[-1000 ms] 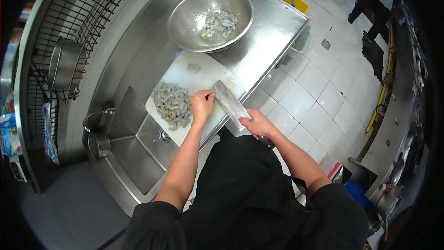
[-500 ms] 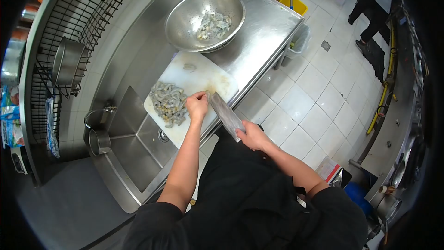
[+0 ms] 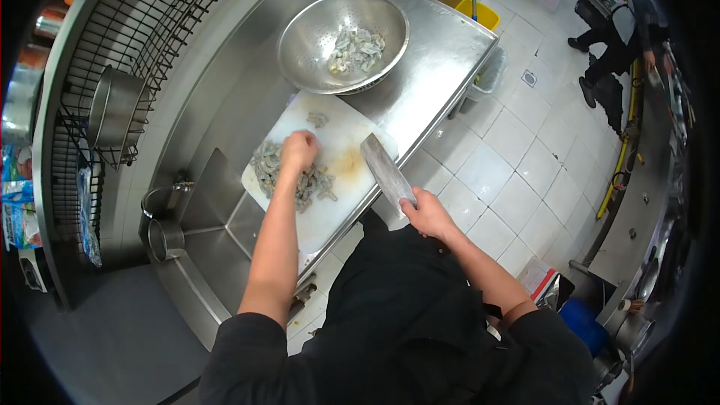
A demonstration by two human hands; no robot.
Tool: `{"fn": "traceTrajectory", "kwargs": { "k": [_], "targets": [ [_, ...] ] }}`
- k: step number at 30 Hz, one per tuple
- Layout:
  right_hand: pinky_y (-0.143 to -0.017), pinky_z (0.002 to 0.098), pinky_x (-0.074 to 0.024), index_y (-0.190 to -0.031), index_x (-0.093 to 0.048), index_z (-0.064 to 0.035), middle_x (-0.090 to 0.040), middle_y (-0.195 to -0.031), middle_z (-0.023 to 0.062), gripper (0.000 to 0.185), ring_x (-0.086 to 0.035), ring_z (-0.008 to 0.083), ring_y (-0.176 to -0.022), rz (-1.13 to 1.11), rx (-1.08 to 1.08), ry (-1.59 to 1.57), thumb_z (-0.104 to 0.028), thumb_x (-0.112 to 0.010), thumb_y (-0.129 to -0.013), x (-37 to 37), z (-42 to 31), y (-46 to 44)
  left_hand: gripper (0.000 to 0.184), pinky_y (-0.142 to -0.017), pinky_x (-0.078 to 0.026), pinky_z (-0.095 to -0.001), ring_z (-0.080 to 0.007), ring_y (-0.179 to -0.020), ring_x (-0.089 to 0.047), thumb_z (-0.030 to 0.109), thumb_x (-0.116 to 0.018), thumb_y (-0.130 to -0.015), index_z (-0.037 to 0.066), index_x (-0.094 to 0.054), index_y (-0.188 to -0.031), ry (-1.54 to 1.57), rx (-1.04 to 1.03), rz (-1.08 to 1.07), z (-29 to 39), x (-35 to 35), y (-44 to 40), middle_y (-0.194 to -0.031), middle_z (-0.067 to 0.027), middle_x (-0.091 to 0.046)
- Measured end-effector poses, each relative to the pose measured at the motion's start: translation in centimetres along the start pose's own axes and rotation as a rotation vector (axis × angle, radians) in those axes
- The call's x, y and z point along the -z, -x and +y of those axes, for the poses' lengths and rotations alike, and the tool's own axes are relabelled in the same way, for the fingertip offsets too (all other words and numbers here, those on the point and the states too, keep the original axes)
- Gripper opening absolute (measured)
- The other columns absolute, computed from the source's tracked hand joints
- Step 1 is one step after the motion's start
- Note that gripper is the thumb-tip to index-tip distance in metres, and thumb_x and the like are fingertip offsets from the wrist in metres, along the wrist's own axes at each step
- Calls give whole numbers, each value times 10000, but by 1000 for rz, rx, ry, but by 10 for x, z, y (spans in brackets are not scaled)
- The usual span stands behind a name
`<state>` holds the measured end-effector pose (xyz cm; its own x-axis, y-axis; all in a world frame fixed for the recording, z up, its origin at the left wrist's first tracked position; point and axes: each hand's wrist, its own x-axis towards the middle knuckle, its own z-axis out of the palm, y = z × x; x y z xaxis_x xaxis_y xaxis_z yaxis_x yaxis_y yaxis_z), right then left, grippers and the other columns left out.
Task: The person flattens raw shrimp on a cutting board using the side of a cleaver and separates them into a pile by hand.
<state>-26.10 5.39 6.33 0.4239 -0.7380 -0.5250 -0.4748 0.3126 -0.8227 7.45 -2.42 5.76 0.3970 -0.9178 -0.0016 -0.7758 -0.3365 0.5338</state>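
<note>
Mid-frame, a broad grey metal cleaver (image 3: 386,170) is gripped by right fingers (image 3: 415,207); curled grey shrimp (image 3: 313,186) are overhung by left fingers (image 3: 309,142), hold unclear.

1. Cleaver (image 3: 386,171): broad, grey, streaked metal blade, held aslant, its far end over the right side of the white cutting board (image 3: 337,124), its near end past the edge.
2. Shrimp pile (image 3: 313,186): grey, glistening, curled pieces, loosely heaped and partly hidden, on the board's left side.
3. Small shrimp group (image 3: 317,118): greyish, lying apart near the board's top.
</note>
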Motion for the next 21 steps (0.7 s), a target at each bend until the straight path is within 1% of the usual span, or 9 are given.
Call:
{"fn": "traceTrajectory", "kwargs": {
  "k": [2,6,8,9,11,14,15,19,21],
  "targets": [
    [-419,414,-461,-1046,-538,64,-602,-613,180,328,-579,260,-415,4,6,19,-258,-551,-987,-4,4,-6,265,-759,-568,-415,-312,-804,-722,112,-717,-755,-4,-697,-993,-349,-27,-615,-1,8,11,-883,-177,-736],
    [-424,419,-465,-1024,-533,65,-603,-619,185,323,-580,269,-417,-19,25,47,-255,-551,-986,-6,1,-9,245,-787,-561,-415,-329,-858,-709,95,-706,-741,6,-686,-968,-495,-194,-475,-8,-5,36,-882,-200,-716],
    [-416,416,-461,-1020,-530,64,-602,-612,182,317,-579,266,-415,-30,14,47,-251,-551,-986,-6,-2,-10,212,-766,-564,-389,-330,-814,-689,75,-692,-740,6,-680,-940,-351,-221,-301,-1,-4,40,-855,-196,-694],
    [-409,412,-457,-1017,-526,62,-601,-606,178,311,-578,262,-413,-36,7,39,-247,-552,-987,-5,-3,-11,212,-766,-564,-389,-330,-814,-689,75,-692,-740,6,-680,-940,-349,-219,-299,1,-8,40,-855,-196,-694],
    [-397,401,-450,-1018,-526,58,-589,-588,163,301,-569,248,-405,-37,2,9,-241,-551,-988,-6,-3,-15,213,-756,-565,-368,-289,-781,-680,87,-731,-753,-5,-674,-937,-96,-194,-82,7,-17,40,-818,-168,-688],
    [-374,380,-433,-1026,-527,53,-562,-556,128,283,-551,216,-388,-49,-14,-73,-227,-549,-987,-11,1,-28,250,-752,-568,-364,-254,-776,-686,116,-787,-757,-13,-679,-943,133,-162,-184,16,-36,49,-841,-153,-705],
    [-362,370,-423,-1032,-528,51,-547,-541,108,274,-541,199,-380,-56,-24,-124,-219,-549,-986,-10,-2,-32,268,-739,-570,-356,-229,-753,-695,122,-814,-759,-11,-705,-965,107,-171,-169,18,-39,52,-851,-146,-725],
    [-349,357,-408,-1029,-528,52,-513,-533,77,263,-507,176,-366,-89,-13,-201,-205,-552,-980,-11,-10,-48,223,-730,-567,-348,-243,-735,-707,108,-783,-791,-6,-742,-979,198,-57,-231,18,-46,61,-866,-161,-740],
    [-334,348,-392,-1037,-532,57,-495,-533,60,261,-482,162,-362,-117,-57,-269,-196,-553,-976,-13,-12,-67,190,-728,-562,-343,-251,-742,-718,106,-760,-815,4,-764,-976,169,-170,-114,17,-49,62,-881,-167,-747]
  ]
}}
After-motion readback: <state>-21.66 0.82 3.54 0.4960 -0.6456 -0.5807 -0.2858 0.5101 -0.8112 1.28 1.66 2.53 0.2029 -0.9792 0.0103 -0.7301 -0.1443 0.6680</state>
